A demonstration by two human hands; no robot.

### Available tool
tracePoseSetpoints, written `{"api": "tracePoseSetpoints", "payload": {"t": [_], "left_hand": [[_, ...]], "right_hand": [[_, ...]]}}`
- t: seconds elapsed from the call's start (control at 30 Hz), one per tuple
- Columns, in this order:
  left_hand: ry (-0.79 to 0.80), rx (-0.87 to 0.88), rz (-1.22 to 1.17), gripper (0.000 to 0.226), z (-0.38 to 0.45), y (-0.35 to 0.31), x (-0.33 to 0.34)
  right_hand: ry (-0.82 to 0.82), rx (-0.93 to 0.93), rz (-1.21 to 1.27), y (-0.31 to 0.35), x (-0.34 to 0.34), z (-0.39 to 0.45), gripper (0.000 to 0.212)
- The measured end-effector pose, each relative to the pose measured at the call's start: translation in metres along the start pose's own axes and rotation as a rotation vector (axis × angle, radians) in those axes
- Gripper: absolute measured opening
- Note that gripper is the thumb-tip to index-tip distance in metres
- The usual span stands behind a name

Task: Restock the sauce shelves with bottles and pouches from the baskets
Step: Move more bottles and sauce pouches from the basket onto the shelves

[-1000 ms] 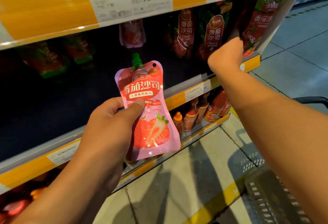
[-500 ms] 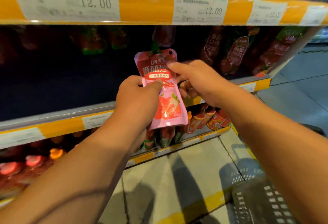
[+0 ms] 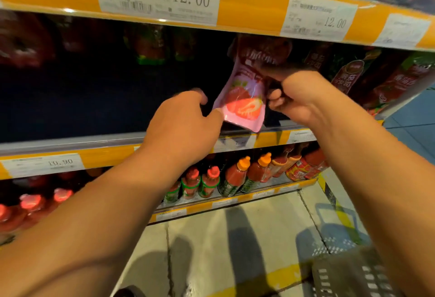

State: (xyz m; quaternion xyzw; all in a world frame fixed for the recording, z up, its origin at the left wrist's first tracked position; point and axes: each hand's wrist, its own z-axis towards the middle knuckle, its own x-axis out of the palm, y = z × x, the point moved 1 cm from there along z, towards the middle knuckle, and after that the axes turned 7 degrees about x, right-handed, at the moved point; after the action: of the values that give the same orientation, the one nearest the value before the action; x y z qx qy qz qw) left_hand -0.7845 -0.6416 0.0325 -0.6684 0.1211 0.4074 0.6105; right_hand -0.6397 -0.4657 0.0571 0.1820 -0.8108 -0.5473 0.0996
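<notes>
pink pouch (image 3: 244, 103) top lost in dark shelf shadow, spout unseen; right hand (image 3: 299, 98) fingers motion-blurred; basket (image 3: 348, 275) cut off at bottom edge; small price tags (image 3: 237, 142) unreadable
</notes>
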Motion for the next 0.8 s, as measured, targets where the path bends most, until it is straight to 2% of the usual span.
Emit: {"api": "tracePoseSetpoints", "payload": {"t": [0.17,0.27,0.47,0.57,0.6,0.67,0.7,0.8], "left_hand": [[0.112,0.012,0.369,0.061,-0.003,0.016,0.019],[0.137,0.044,0.495,0.063,-0.006,0.019,0.025],[0.134,0.071,0.522,0.065,-0.006,0.025,0.028],[0.118,0.082,0.5,0.064,-0.005,0.027,0.027],[0.111,0.086,0.491,0.064,-0.004,0.027,0.027],[0.102,0.093,0.477,0.064,-0.004,0.028,0.027],[0.099,0.096,0.469,0.065,-0.003,0.028,0.027],[0.089,0.095,0.456,0.064,-0.003,0.028,0.029]], "right_hand": [[-0.133,-0.088,-0.081,0.015,-0.013,0.02,0.023],[-0.238,-0.128,-0.158,0.012,-0.015,0.035,0.028],[-0.32,-0.262,-0.21,0.007,-0.024,0.058,0.053],[-0.29,-0.263,-0.226,0.006,-0.021,0.057,0.036],[-0.273,-0.254,-0.235,0.005,-0.017,0.054,0.04],[-0.296,-0.283,-0.279,0.002,-0.011,0.058,0.073],[-0.33,-0.321,-0.303,0.001,-0.008,0.061,0.082],[-0.423,-0.38,-0.441,-0.002,0.002,0.057,0.082]]}}
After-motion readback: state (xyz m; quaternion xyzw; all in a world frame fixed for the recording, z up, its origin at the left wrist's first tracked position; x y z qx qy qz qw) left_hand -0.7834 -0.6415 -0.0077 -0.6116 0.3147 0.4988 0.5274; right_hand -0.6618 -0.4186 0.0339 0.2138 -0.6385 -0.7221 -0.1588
